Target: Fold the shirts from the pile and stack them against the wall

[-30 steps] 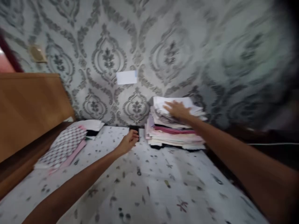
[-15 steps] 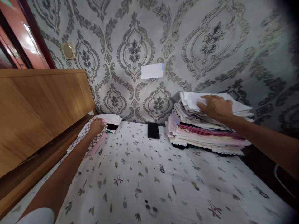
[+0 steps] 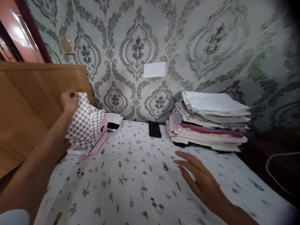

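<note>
My left hand point(image 3: 69, 100) pinches the upper edge of a white cloth with a reddish dotted pattern point(image 3: 85, 125) and holds it partly raised at the left side of the bed. Beneath and beside that cloth lie a pink cloth point(image 3: 99, 145) and a small pile of white and black cloths point(image 3: 113, 118). Over the printed sheet, my right hand point(image 3: 199, 176) hovers with its fingers apart and nothing in them. Beyond it on the right stands a tall stack of folded cloths point(image 3: 208, 131), topped by a folded white cloth point(image 3: 213, 103).
A black phone point(image 3: 155, 129) lies on the patterned bed sheet point(image 3: 131, 175) near the wall. The wooden headboard point(image 3: 44, 103) rises at the left. A white cable point(image 3: 269, 165) hangs at the right edge. White paper point(image 3: 155, 69) is on the wall.
My left hand has lifted the dotted cloth up and to the left. My right hand has left the top of the tall stack and come down toward me over the sheet.
</note>
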Motion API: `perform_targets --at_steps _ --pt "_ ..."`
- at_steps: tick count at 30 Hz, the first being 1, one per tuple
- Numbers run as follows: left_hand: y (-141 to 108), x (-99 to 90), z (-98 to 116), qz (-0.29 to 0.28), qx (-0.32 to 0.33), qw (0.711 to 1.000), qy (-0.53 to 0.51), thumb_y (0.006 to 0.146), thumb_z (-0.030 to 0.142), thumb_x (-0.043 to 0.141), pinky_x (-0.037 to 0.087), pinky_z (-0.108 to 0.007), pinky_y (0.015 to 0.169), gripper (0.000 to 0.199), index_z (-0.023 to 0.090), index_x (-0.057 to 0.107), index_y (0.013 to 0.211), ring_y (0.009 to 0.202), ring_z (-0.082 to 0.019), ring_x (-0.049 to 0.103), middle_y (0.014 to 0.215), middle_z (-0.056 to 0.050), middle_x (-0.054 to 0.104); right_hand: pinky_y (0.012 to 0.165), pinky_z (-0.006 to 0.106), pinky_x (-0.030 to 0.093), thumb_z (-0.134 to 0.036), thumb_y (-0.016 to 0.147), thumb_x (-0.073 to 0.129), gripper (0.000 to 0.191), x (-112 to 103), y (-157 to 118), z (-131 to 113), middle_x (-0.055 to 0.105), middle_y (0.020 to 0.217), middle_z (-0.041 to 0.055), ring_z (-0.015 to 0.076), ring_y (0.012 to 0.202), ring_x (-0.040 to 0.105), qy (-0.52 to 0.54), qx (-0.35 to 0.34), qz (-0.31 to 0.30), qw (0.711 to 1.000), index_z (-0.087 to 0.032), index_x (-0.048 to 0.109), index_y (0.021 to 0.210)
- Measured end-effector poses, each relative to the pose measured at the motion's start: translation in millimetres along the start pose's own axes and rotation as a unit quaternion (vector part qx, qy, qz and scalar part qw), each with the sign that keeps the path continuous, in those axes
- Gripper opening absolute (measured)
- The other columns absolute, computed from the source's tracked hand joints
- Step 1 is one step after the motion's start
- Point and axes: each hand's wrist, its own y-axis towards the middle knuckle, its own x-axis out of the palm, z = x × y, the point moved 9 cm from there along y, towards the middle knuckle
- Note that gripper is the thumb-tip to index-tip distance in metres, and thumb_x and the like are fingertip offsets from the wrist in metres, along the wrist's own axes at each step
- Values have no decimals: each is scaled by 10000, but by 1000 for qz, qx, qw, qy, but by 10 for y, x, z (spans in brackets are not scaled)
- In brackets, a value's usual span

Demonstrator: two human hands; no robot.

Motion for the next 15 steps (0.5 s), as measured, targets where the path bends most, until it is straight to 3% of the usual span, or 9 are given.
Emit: perform_targets --at_steps 4,5,7,9,11,13,15 --pt "366 -784 58 161 26 983 -85 1021 491 344 400 -338 715 458 108 576 1117 1169 -228 586 1162 -42 666 902 434 593 -319 952 506 236 99 -306 -12 682 1247 87 267 1150 659 11 20 7 1000 -325 699 1088" --pt "385 -881 85 181 37 980 -80 1037 533 306 342 -353 689 507 102 563 1106 1257 -253 528 1175 -58 643 888 412 604 -308 957 510 234 121 -353 -18 680 1253 91 260 1141 666 9 22 5 1000 -300 705 1086" --pt "362 -893 129 172 46 984 -31 1052 560 212 308 -393 707 585 86 546 1130 1374 -309 395 1221 -105 590 887 396 612 -291 961 515 237 156 -432 -41 678 1261 98 253 1135 671 6 20 9 1000 -274 714 1087" --pt "257 -700 165 123 47 990 43 1027 569 276 382 -502 834 568 111 583 1164 1386 -377 364 1274 -155 563 894 407 615 -285 960 523 234 184 -499 -46 689 1242 102 255 1120 682 10 23 18 1000 -264 723 1081" --pt "90 -336 248 50 67 989 121 982 458 423 329 -640 1013 457 104 591 1218 1368 -455 361 1356 -221 519 883 414 622 -287 957 533 228 211 -549 -16 706 1209 104 258 1092 697 20 40 24 999 -256 730 1067" --pt "-114 165 418 -34 120 977 173 950 281 456 285 -676 1061 384 76 576 1252 1381 -480 327 1404 -265 484 873 416 627 -289 958 534 229 233 -576 32 715 1189 106 259 1073 708 30 63 23 997 -251 734 1063" --pt "-343 738 656 -120 187 960 168 933 163 440 346 -600 1061 332 76 607 1206 1348 -419 401 1347 -245 552 860 413 632 -297 960 530 237 230 -578 69 719 1184 110 260 1067 712 39 82 25 996 -248 735 1069"
